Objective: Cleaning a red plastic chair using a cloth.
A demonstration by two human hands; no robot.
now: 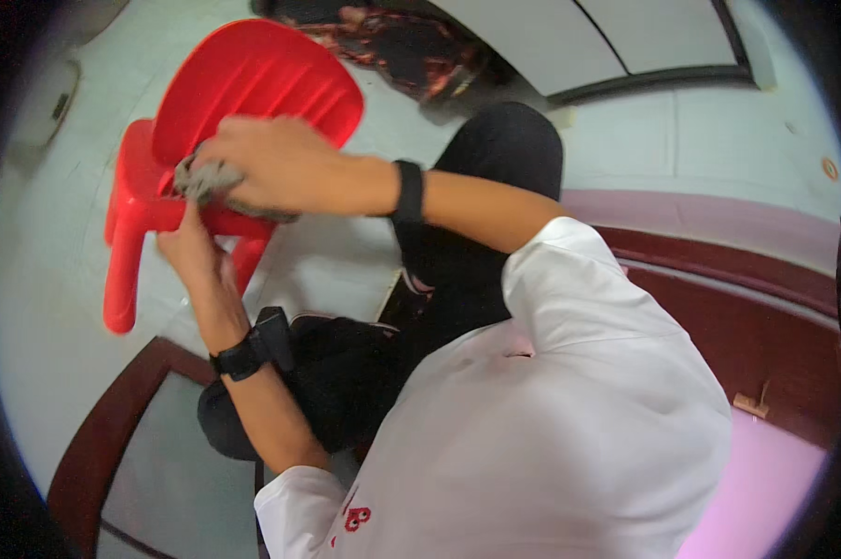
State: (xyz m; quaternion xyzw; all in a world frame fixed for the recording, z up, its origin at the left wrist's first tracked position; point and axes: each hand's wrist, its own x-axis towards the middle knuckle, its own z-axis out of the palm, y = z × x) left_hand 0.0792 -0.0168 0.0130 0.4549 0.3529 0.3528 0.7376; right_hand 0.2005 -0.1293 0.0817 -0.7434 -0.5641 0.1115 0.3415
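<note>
A small red plastic chair (pixel 252 77) with a ribbed backrest stands before me on the pale floor. My right hand (pixel 273 164), slightly blurred, presses a crumpled grey cloth (pixel 207 180) against the chair where the backrest meets the seat. Part of the cloth hangs out beneath the palm. Below it, my left hand (pixel 195 251) grips the seat's near edge, one digit pointing up beside the cloth. Its other fingertips are partly hidden. Both wrists wear black bands, the left one with a dark device attached.
My black-trousered knees (pixel 504 143) are bent close to the chair. A dark red frame (pixel 106 412) with a glassy panel lies at lower left. Dark, orange-patterned material (pixel 420 52) rests on the floor beyond. Light panels (pixel 644 35) with dark edging rise at upper right; dark red woodwork (pixel 714 328) runs behind me.
</note>
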